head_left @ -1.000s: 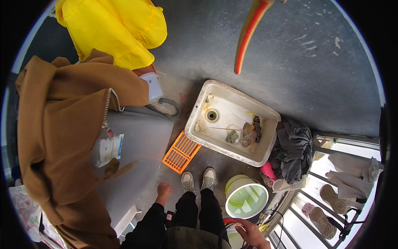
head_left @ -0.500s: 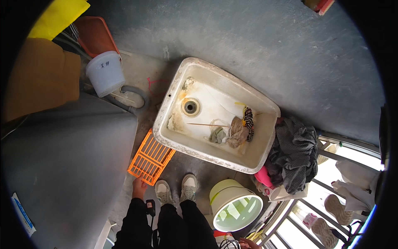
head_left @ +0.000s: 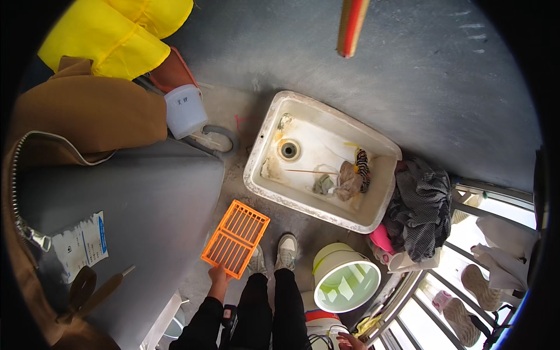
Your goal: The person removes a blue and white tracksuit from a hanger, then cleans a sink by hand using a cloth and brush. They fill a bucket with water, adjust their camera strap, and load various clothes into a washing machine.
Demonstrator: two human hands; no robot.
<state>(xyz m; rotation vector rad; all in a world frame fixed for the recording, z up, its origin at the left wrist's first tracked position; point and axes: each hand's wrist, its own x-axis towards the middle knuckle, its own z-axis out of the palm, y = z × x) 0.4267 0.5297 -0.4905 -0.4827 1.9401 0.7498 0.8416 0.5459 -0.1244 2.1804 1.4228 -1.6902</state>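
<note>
My left hand is closed on the near edge of an orange slatted plastic basket. The basket hangs tilted in front of my shoes, between a grey panel and the sink. At the bottom edge my right hand is only partly in view, beside a white bucket with a red band and some black wires; its fingers are too cut off to read. Ahead stands a worn white sink. In it lie a thin stick, a brown cloth bundle and a striped cloth.
A pale bucket with a green inside stands right of my feet. Dark checked cloth is heaped against the sink, near railings with shoes. On the left are a white pail, a brown zipped garment and yellow fabric.
The view has shifted, so the sink and buckets sit further right. My left hand has lifted the orange basket away from the sink's edge and closer to me. The brown garment shows more.
</note>
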